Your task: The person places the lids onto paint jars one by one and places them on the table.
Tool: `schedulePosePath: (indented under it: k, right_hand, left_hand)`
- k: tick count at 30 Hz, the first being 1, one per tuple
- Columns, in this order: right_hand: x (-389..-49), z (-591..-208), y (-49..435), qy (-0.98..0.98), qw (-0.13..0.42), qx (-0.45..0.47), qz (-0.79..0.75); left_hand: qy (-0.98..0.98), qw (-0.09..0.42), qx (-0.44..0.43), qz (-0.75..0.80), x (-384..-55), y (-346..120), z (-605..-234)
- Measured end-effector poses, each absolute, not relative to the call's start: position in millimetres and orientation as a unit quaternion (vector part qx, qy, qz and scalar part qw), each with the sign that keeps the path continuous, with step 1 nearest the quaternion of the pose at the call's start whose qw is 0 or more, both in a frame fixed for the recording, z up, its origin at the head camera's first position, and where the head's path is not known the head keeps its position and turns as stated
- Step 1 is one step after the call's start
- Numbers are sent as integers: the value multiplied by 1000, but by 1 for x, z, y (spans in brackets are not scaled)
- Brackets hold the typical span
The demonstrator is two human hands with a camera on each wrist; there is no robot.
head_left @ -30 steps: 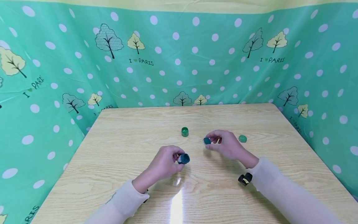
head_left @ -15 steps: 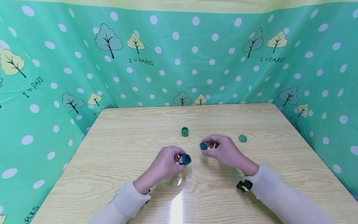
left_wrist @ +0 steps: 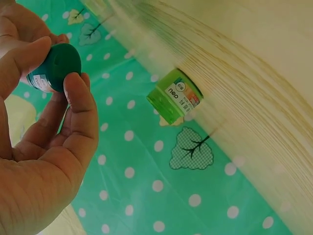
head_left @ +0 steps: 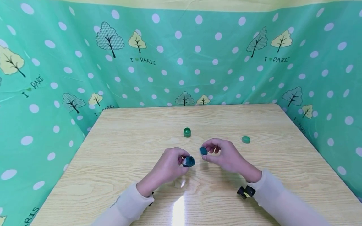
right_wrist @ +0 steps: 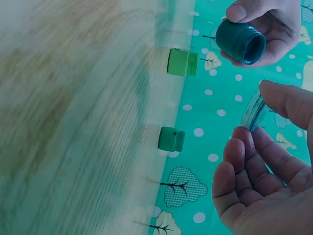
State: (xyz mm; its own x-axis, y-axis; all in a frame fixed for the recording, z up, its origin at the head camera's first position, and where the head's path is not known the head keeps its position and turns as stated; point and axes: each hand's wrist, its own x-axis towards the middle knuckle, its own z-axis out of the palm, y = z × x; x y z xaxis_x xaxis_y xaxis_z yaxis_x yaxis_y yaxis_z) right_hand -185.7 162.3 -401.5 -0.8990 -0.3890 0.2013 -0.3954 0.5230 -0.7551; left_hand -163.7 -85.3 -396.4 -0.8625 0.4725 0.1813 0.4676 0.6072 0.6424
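My left hand [head_left: 169, 164] grips a small dark teal paint jar [head_left: 188, 161] above the table. Its mouth [right_wrist: 255, 49] stands uncovered and faces the right hand in the right wrist view. Between thumb and fingertips, my right hand [head_left: 227, 155] pinches a round teal lid [head_left: 203, 151] with a clear rim, edge-on in the right wrist view. A short gap separates lid and jar. In the left wrist view a printed label [left_wrist: 41, 82] shows on the held jar, partly covered by fingers.
Beyond the hands, a green labelled jar [head_left: 187, 132] stands on the wooden table [head_left: 127, 135]. A flat, round green piece [head_left: 245, 139], like a lid, lies to the right. A polka-dot curtain [head_left: 181, 62] surrounds the table's back and sides.
My right hand has brought the teal lid leftward and nearer to me, closing on the jar. My left hand has shifted slightly right with the jar.
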Motion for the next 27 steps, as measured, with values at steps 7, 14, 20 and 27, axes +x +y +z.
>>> schedulePosePath:
  k: [7, 14, 20, 27]
  right_hand:
    - [-183, -405, 161, -872, 5, 230, 432]
    - [-178, -406, 158, -868, 1, 234, 437]
    - [-173, -407, 155, -862, -4, 244, 445]
    - [-169, -408, 153, -860, -16, 255, 443]
  left_hand:
    - [897, -2, 268, 352, -165, -83, -398]
    - [895, -2, 274, 351, -165, -80, -398]
    - [893, -1, 278, 355, -164, -78, -399]
    - [895, -5, 278, 349, -165, -77, -401]
